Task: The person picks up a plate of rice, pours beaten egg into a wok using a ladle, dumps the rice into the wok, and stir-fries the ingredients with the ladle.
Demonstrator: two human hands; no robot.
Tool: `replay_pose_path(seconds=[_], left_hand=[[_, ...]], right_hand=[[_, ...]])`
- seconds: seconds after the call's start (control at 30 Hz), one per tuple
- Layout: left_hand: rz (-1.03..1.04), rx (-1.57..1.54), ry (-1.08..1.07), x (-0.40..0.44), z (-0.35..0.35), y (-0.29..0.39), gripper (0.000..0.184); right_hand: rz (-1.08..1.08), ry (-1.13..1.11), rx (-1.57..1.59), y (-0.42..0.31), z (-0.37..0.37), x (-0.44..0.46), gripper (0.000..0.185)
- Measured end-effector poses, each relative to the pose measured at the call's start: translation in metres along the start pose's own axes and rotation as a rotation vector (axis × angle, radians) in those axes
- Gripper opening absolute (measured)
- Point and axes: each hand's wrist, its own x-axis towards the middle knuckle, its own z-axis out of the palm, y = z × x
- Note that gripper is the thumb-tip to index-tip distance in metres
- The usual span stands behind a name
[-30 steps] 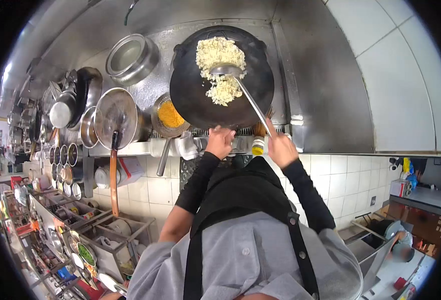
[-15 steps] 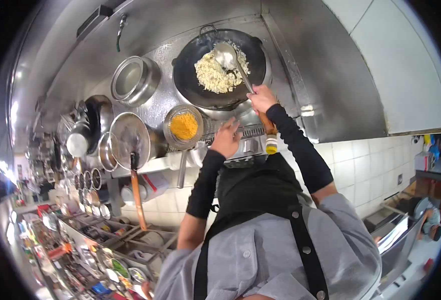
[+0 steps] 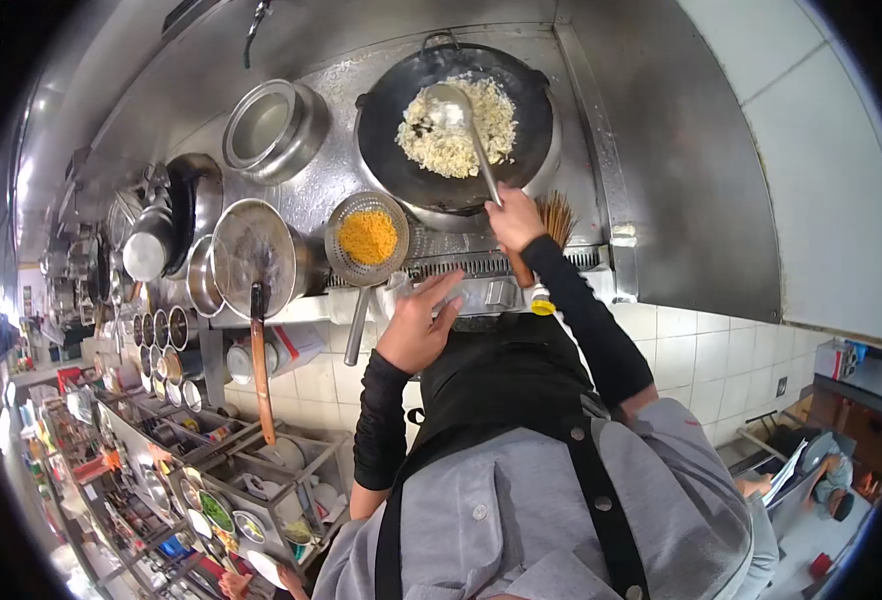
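My right hand (image 3: 517,218) is wrapped around the handle of a metal ladle (image 3: 481,155). The ladle's bowl rests on cooked rice (image 3: 461,145), white with pale yellow bits, inside a black wok (image 3: 386,165). A wooden end (image 3: 519,268) sticks out below my right hand. My left hand (image 3: 421,325) hovers over the stove's front edge, fingers stretched, holding nothing. Beside it is the metal handle of a perforated skimmer (image 3: 401,270), which has orange-yellow crumbly food (image 3: 368,236) in it. A bristle brush (image 3: 558,217) lies right of my right hand.
Left of the wok stands a metal pot (image 3: 306,140). A round strainer (image 3: 291,240) with a wooden handle rests over another pot. A yellow-capped bottle (image 3: 543,302) is at the front edge. Co-workers appear: a hand (image 3: 236,583) at lower left, a person (image 3: 836,480) at far right.
My left hand has pulled back from the stove toward my body and left. My right hand still grips the ladle, and the rice lies more spread out in the wok. The camera view has shifted.
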Motion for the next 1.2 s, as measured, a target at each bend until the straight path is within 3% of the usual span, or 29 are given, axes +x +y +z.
replay_pose_path(seconds=[0.03, 0.1, 0.13, 0.23, 0.37, 0.43, 0.47, 0.57, 0.6, 0.67, 0.77, 0.8, 0.87, 0.93, 0.97, 1.03, 1.17, 1.2], left_hand=[[-0.006, 0.003, -0.007, -0.003, -0.003, 0.004, 0.035], [-0.030, -0.034, -0.003, -0.006, -0.005, 0.001, 0.035], [-0.020, -0.015, 0.004, -0.008, -0.003, -0.008, 0.035], [-0.084, 0.005, -0.036, -0.014, 0.003, -0.024, 0.034], [-0.194, -0.027, -0.084, -0.025, 0.003, -0.031, 0.035], [-0.330, -0.078, -0.121, -0.028, 0.000, -0.028, 0.035], [-0.122, 0.041, -0.007, -0.037, 0.015, -0.052, 0.035], [-0.172, 0.009, -0.017, -0.043, 0.011, -0.050, 0.035], [-0.203, 0.000, -0.028, -0.047, 0.015, -0.048, 0.036], [-0.247, -0.005, -0.041, -0.048, 0.019, -0.049, 0.036], [-0.284, -0.060, -0.007, -0.051, 0.023, -0.053, 0.037], [-0.332, -0.091, -0.044, -0.051, 0.020, -0.048, 0.038], [-0.326, -0.045, -0.009, -0.052, 0.027, -0.053, 0.037], [-0.355, -0.071, -0.041, -0.050, 0.032, -0.055, 0.036], [-0.278, -0.039, 0.020, -0.052, 0.035, -0.059, 0.037], [-0.340, -0.094, 0.069, -0.056, 0.025, -0.049, 0.037], [-0.484, -0.278, 0.241, -0.064, 0.023, -0.069, 0.036], [-0.483, -0.300, 0.298, -0.069, 0.017, -0.073, 0.036]], right_hand=[[-0.036, 0.001, 0.038, -0.001, -0.008, -0.015, 0.020], [0.256, -0.207, 0.393, 0.017, -0.035, -0.025, 0.020], [0.364, -0.246, 0.408, 0.034, -0.040, -0.016, 0.025], [0.092, -0.084, 0.093, 0.022, -0.032, -0.032, 0.029], [0.168, 0.059, 0.111, 0.042, -0.037, -0.025, 0.030], [0.320, -0.086, 0.295, 0.053, -0.060, 0.011, 0.022], [0.279, -0.120, 0.234, 0.024, -0.069, 0.009, 0.018], [0.168, 0.050, 0.193, 0.033, -0.047, 0.025, 0.028], [0.101, 0.044, 0.104, 0.049, -0.043, 0.044, 0.028], [0.324, -0.056, 0.283, 0.051, -0.050, 0.083, 0.023], [0.171, -0.134, 0.140, -0.007, -0.049, 0.067, 0.013], [0.178, -0.096, 0.218, -0.003, -0.034, 0.067, 0.013], [0.157, -0.084, 0.089, 0.023, -0.013, 0.090, 0.012], [0.253, -0.152, 0.271, 0.018, -0.024, 0.099, 0.007], [0.232, -0.307, 0.165, -0.004, -0.036, 0.089, 0.006], [0.208, -0.244, 0.188, -0.021, -0.029, 0.051, 0.010], [0.297, -0.308, 0.241, 0.038, -0.034, 0.063, 0.017], [0.257, -0.291, 0.225, 0.016, -0.038, 0.047, 0.017]])
